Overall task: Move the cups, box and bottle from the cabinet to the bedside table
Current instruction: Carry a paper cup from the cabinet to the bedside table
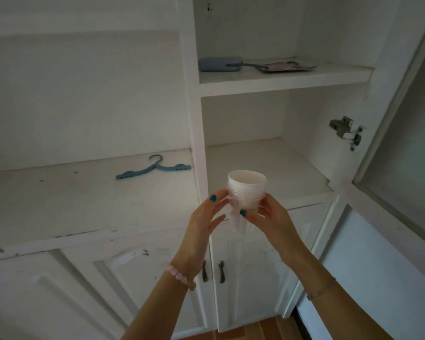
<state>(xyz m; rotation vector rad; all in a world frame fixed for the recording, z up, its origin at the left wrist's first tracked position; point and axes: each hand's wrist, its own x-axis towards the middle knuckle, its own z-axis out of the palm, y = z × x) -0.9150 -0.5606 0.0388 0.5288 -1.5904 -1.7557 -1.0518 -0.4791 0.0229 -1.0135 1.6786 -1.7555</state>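
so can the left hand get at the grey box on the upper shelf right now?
Probably not yet: the left hand is on the stacked cups with the right hand. The way to the grey box looks open.

White cabinet [196, 133], open door [402, 143], dim light, reddish floor [263, 331].

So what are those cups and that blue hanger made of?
The stacked cups look like thin plastic: the lower ones are see-through and ribbed, while the top one is white and may be paper. The hanger looks like matte blue plastic, moulded in one piece.
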